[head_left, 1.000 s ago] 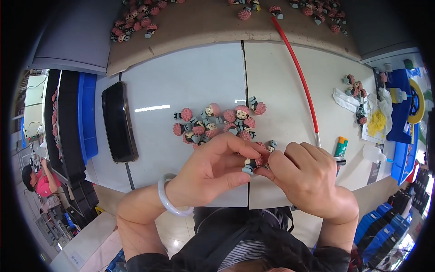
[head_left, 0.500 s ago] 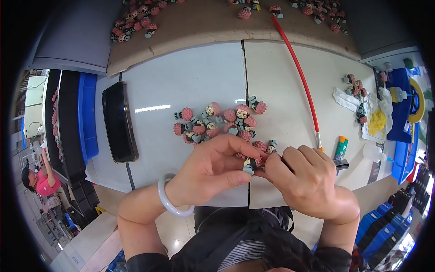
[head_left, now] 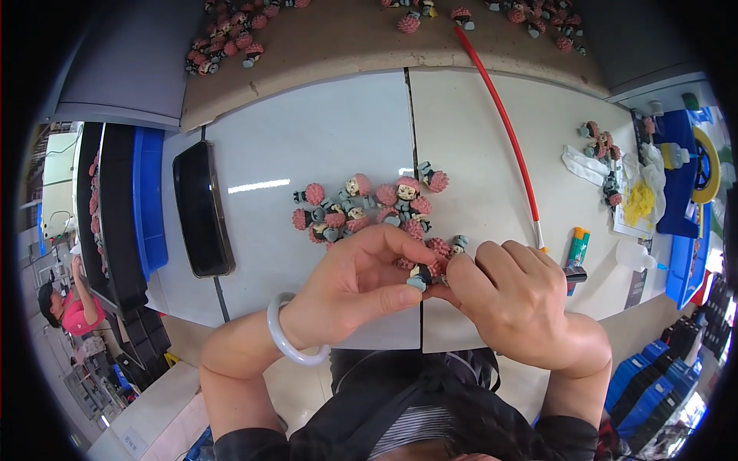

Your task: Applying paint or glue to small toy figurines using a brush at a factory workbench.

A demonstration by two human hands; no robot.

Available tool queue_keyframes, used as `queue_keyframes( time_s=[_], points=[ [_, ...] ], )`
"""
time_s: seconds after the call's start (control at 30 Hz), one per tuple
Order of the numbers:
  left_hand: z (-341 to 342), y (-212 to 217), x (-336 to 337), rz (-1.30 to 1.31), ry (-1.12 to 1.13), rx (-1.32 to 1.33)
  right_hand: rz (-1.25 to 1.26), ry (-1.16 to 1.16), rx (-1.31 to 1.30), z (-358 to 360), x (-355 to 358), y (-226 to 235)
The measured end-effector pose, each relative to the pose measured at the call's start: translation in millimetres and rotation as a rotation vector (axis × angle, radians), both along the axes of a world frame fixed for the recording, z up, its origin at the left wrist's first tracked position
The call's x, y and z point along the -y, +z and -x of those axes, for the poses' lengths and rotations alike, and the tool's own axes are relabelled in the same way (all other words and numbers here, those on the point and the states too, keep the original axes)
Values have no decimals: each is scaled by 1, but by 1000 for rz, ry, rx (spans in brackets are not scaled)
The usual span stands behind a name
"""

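Low over the near middle of the table, my left hand pinches a small figurine between thumb and fingers. The figurine has a pink knobbly head, a dark body and pale grey-blue feet; fingers cover part of it. My right hand is closed with curled fingers, its fingertips right against the figurine. What lies inside that fist is hidden. A short dark piece shows beside its outer edge; I cannot tell whether the hand holds it. Just beyond both hands lies a loose cluster of similar figurines.
A phone lies at left, near a blue bin. A red-handled brush stretches along the right side, near a green lighter, white tissue and a squeeze bottle. More figurines sit on the back ledge. Another person is far left.
Both hands keep nearly the same pose around the figurine. My right hand has shifted very slightly up, and the whole view has moved a little.
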State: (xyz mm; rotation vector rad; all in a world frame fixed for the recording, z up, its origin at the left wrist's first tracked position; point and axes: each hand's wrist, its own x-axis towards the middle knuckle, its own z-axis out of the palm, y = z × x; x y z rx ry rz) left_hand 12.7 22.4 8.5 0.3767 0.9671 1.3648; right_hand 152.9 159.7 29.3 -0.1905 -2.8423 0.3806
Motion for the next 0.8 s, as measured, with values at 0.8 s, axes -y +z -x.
queue_keyframes(
  time_s=[0.8],
  points=[
    [-4, -2, -1, -86, 101, 162, 33, -17, -24, 0, -1, 0]
  ],
)
